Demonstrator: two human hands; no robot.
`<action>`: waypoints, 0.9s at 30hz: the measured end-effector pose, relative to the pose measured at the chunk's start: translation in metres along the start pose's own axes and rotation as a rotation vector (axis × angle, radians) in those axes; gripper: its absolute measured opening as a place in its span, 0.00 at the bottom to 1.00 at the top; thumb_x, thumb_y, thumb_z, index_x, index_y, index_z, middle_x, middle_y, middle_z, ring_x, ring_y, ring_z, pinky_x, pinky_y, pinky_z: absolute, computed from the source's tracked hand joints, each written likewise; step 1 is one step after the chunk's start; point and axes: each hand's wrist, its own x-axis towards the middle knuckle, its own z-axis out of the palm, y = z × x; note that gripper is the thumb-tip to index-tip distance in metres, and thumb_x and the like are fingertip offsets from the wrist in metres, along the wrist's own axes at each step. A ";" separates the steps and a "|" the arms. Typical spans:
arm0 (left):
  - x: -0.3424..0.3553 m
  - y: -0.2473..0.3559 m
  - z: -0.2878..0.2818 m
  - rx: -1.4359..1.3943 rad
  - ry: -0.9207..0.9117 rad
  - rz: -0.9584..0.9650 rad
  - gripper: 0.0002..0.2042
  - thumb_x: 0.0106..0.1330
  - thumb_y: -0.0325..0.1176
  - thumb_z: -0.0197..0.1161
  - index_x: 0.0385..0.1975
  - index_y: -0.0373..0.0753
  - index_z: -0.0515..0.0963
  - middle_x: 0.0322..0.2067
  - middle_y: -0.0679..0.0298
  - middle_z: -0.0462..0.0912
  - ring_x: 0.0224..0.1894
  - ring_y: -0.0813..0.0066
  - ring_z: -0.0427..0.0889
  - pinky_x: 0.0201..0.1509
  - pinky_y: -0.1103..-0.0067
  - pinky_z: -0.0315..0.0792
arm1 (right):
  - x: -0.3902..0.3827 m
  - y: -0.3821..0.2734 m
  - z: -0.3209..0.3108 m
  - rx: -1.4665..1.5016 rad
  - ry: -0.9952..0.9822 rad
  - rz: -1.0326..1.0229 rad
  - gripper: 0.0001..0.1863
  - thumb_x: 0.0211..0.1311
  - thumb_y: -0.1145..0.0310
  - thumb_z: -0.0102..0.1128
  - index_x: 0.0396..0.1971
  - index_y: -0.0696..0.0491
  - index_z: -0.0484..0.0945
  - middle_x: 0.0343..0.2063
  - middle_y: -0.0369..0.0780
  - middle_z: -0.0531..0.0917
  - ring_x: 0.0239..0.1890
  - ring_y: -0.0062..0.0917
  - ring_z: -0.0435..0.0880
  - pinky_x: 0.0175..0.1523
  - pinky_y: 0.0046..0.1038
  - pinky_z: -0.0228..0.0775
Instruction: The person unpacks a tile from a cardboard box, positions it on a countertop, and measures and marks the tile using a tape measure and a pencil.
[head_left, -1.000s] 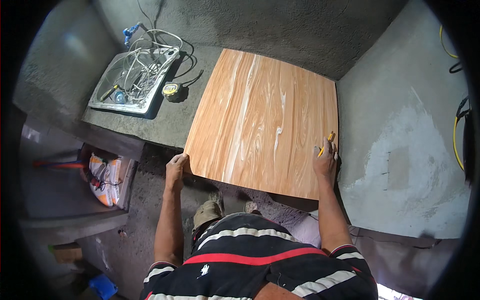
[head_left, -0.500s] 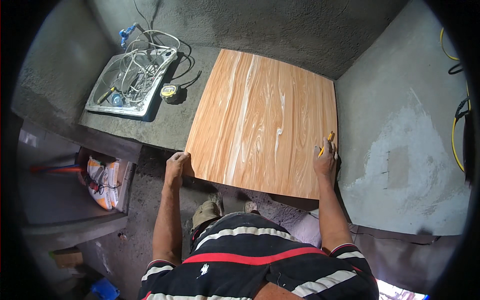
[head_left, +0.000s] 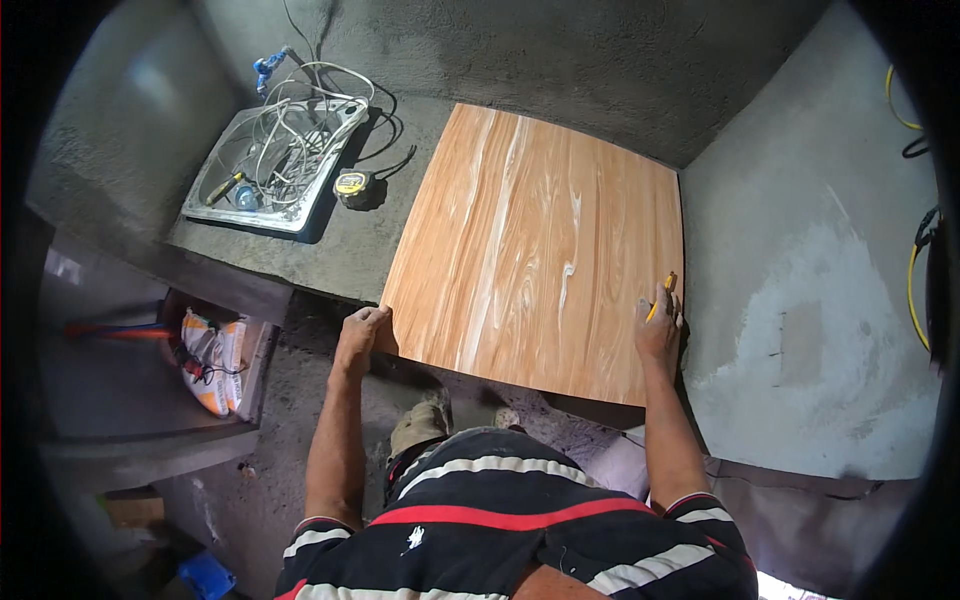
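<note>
Compared with a moment earlier, everything sits slightly farther right in view, while both hands keep about the same places on the wood-grain panel (head_left: 530, 235). At the panel's near left corner, the left hand (head_left: 360, 335) grips the edge, fingers drawn together. Over its right margin, the right hand (head_left: 657, 328) rests partly curled, a yellow pencil (head_left: 668, 283) between its fingers. Left of the panel, bare concrete ledge (head_left: 300, 262) reaches to a tape measure (head_left: 352, 187); its right edge runs just beside a gray wall (head_left: 750, 230).
</note>
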 end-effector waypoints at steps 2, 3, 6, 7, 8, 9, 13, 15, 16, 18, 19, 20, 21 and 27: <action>-0.007 0.019 -0.002 0.269 0.000 0.056 0.18 0.69 0.45 0.67 0.32 0.32 0.83 0.26 0.64 0.81 0.29 0.80 0.76 0.35 0.74 0.71 | 0.000 0.009 0.000 0.024 0.058 -0.009 0.28 0.73 0.60 0.57 0.68 0.55 0.68 0.64 0.54 0.76 0.69 0.51 0.69 0.72 0.51 0.60; -0.009 0.032 -0.003 0.534 0.002 0.119 0.21 0.69 0.47 0.66 0.32 0.30 0.82 0.25 0.59 0.82 0.28 0.77 0.77 0.34 0.72 0.73 | 0.000 0.015 -0.001 0.046 0.117 -0.021 0.27 0.73 0.61 0.57 0.67 0.55 0.69 0.63 0.53 0.76 0.68 0.52 0.70 0.70 0.52 0.62; -0.016 0.071 -0.012 0.695 -0.145 0.145 0.25 0.71 0.50 0.63 0.33 0.26 0.81 0.23 0.52 0.82 0.26 0.71 0.80 0.33 0.69 0.75 | -0.003 0.050 -0.009 0.031 0.325 -0.190 0.17 0.74 0.62 0.57 0.54 0.57 0.77 0.59 0.51 0.80 0.68 0.49 0.71 0.66 0.54 0.62; -0.012 0.065 -0.028 0.730 -0.210 0.275 0.25 0.71 0.51 0.63 0.34 0.27 0.82 0.23 0.53 0.82 0.25 0.69 0.81 0.33 0.69 0.75 | -0.006 0.043 -0.013 0.024 0.337 -0.152 0.17 0.74 0.62 0.57 0.54 0.57 0.77 0.59 0.51 0.80 0.68 0.49 0.71 0.66 0.54 0.62; -0.006 0.056 -0.041 0.760 -0.285 0.411 0.26 0.71 0.52 0.63 0.35 0.27 0.83 0.23 0.53 0.82 0.25 0.67 0.82 0.33 0.69 0.76 | -0.008 0.037 -0.024 0.109 0.171 -0.016 0.14 0.75 0.63 0.56 0.48 0.58 0.78 0.53 0.52 0.83 0.62 0.50 0.76 0.62 0.50 0.67; -0.012 0.064 -0.028 0.765 -0.359 0.386 0.25 0.71 0.52 0.63 0.37 0.28 0.84 0.25 0.53 0.83 0.30 0.67 0.85 0.36 0.68 0.77 | -0.012 0.037 -0.041 0.183 0.017 0.135 0.12 0.76 0.64 0.55 0.43 0.59 0.78 0.47 0.52 0.85 0.57 0.50 0.81 0.58 0.46 0.71; 0.006 0.072 -0.047 0.870 -0.421 0.411 0.22 0.71 0.48 0.66 0.40 0.29 0.83 0.35 0.49 0.87 0.38 0.55 0.87 0.44 0.67 0.78 | -0.035 -0.006 -0.096 0.288 0.212 0.311 0.13 0.77 0.63 0.53 0.43 0.58 0.80 0.37 0.53 0.86 0.43 0.50 0.86 0.43 0.38 0.77; 0.033 0.094 -0.051 0.491 -0.479 0.208 0.21 0.72 0.47 0.65 0.45 0.29 0.82 0.32 0.58 0.86 0.36 0.67 0.85 0.41 0.71 0.77 | -0.066 0.000 -0.102 0.264 0.238 0.412 0.15 0.76 0.59 0.55 0.44 0.58 0.81 0.37 0.53 0.86 0.44 0.50 0.86 0.45 0.41 0.78; 0.043 0.112 -0.041 0.420 -0.501 0.226 0.21 0.73 0.46 0.63 0.47 0.30 0.80 0.35 0.59 0.85 0.39 0.70 0.84 0.41 0.73 0.77 | -0.086 0.009 -0.097 0.095 0.175 0.459 0.16 0.75 0.58 0.57 0.45 0.58 0.81 0.35 0.53 0.86 0.41 0.51 0.85 0.45 0.43 0.77; 0.062 0.143 -0.012 0.355 -0.562 0.269 0.23 0.73 0.48 0.62 0.52 0.30 0.78 0.41 0.58 0.84 0.44 0.70 0.83 0.42 0.73 0.78 | -0.121 0.019 -0.095 -0.137 0.038 0.582 0.20 0.72 0.54 0.59 0.48 0.56 0.81 0.37 0.54 0.86 0.43 0.52 0.85 0.49 0.46 0.76; 0.078 0.150 -0.006 0.365 -0.557 0.254 0.25 0.72 0.49 0.63 0.53 0.30 0.77 0.42 0.57 0.83 0.45 0.68 0.83 0.42 0.72 0.78 | -0.130 0.005 -0.090 -0.132 0.035 0.580 0.20 0.72 0.54 0.59 0.48 0.56 0.81 0.37 0.54 0.86 0.43 0.52 0.85 0.49 0.46 0.76; 0.096 0.151 0.002 0.371 -0.552 0.238 0.27 0.71 0.51 0.64 0.54 0.30 0.77 0.43 0.56 0.83 0.46 0.66 0.83 0.42 0.71 0.78 | -0.138 -0.007 -0.086 -0.170 0.085 0.606 0.20 0.70 0.54 0.60 0.49 0.55 0.82 0.44 0.53 0.84 0.48 0.51 0.83 0.53 0.46 0.75; 0.110 0.155 0.009 0.369 -0.548 0.240 0.27 0.71 0.51 0.64 0.54 0.30 0.77 0.43 0.56 0.83 0.46 0.66 0.83 0.42 0.71 0.78 | -0.142 -0.015 -0.085 -0.210 0.138 0.633 0.20 0.69 0.54 0.61 0.49 0.54 0.82 0.50 0.53 0.83 0.53 0.50 0.82 0.58 0.47 0.75; 0.155 0.159 0.044 0.373 -0.516 0.159 0.30 0.68 0.53 0.66 0.55 0.30 0.76 0.43 0.55 0.82 0.45 0.60 0.83 0.42 0.66 0.81 | -0.146 -0.004 -0.081 -0.200 -0.076 0.820 0.24 0.68 0.50 0.61 0.52 0.54 0.82 0.53 0.51 0.82 0.57 0.49 0.79 0.59 0.47 0.74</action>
